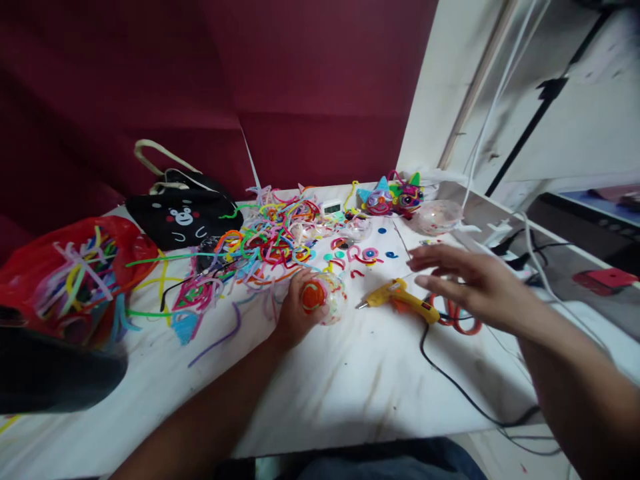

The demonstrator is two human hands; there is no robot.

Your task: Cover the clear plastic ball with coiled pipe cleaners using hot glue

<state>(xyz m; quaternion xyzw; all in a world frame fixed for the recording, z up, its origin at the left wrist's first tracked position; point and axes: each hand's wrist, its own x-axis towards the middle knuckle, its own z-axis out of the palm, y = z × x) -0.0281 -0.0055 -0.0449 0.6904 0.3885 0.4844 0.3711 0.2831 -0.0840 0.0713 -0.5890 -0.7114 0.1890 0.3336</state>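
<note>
My left hand [294, 313] is wrapped round a clear ball [336, 300] that carries an orange coil and other coloured pieces. The ball is held just over the white table [320, 393]. With fingers apart and nothing in them, my right hand [463, 283] hovers above and beside a yellow hot glue gun [400, 300]. The gun lies on its side, its metal nozzle pointing left toward the ball. Behind the gun lie small coiled pieces [371, 254] in several colours.
A tangled heap of pipe cleaners [280, 233] spreads across the back. At left stand a red bag [25, 267], a black bag [180, 217] and a dark container [55, 373]. Two decorated balls [377, 200] and a clear bowl [440, 217] sit at back right. The glue gun's black cord [460, 387] trails rightward.
</note>
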